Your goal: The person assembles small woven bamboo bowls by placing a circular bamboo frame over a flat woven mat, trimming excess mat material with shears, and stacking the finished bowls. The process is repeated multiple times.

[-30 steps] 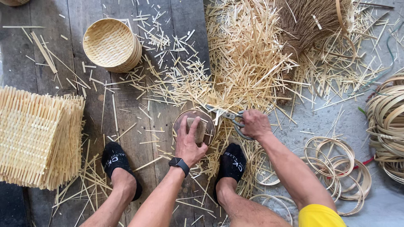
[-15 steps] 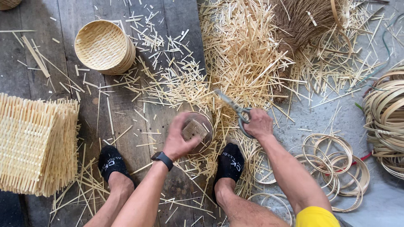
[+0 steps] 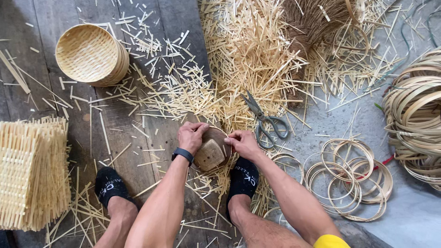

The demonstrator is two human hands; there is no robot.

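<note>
Gripping a small round basket (image 3: 212, 154) from both sides, the left hand (image 3: 192, 137) curls over its rim while the right hand (image 3: 243, 143) pinches the opposite edge. Scissors (image 3: 265, 120) lie just right of the basket on scattered bamboo slivers (image 3: 239, 69); a finished round basket (image 3: 91, 54) sits well up-left of it.

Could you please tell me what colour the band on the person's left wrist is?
Black: the wristband sits just behind the left hand, clearest in the head view.

Round basket (image 3: 92, 55): pale straw, woven weave
Scissors (image 3: 264, 120): dull grey metal
Socks (image 3: 109, 189): black, white lettering
Wristband (image 3: 183, 154): black
Floor planks (image 3: 27, 92): dark weathered grey-brown
Bamboo hoops (image 3: 353, 177): light tan
</note>
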